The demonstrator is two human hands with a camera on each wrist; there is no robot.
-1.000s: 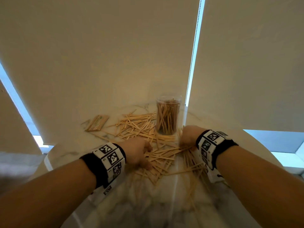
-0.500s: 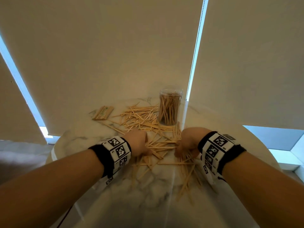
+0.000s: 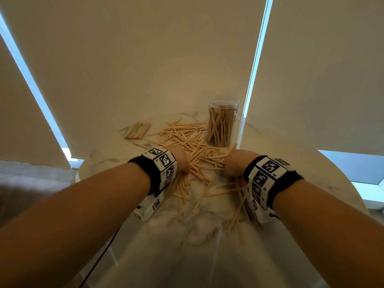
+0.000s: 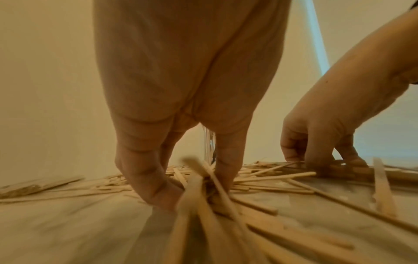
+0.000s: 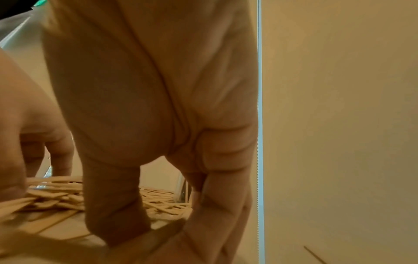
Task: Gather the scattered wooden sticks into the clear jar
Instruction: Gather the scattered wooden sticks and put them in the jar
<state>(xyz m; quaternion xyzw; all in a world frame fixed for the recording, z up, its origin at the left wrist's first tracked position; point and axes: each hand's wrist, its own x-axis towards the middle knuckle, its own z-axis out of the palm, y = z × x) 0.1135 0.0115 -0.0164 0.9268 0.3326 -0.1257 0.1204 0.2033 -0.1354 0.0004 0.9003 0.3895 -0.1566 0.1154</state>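
Observation:
Many thin wooden sticks lie scattered on the marble table, in front of and to the left of the jar. The clear jar stands upright at the back, packed with sticks. My left hand points fingers down into the pile; in the left wrist view it pinches a small bunch of sticks between thumb and fingers. My right hand is down on the pile's right side, its curled fingers on sticks. In the right wrist view it presses a blurred stick.
A tidy flat bundle of sticks lies at the back left of the table. Roller blinds hang close behind the table, with a bead chain dropping beside the jar. The round table's edge curves near my left wrist.
Both hands have slid a little back from the jar toward me, raking sticks along. The head view has tilted, so the jar sits higher in the picture.

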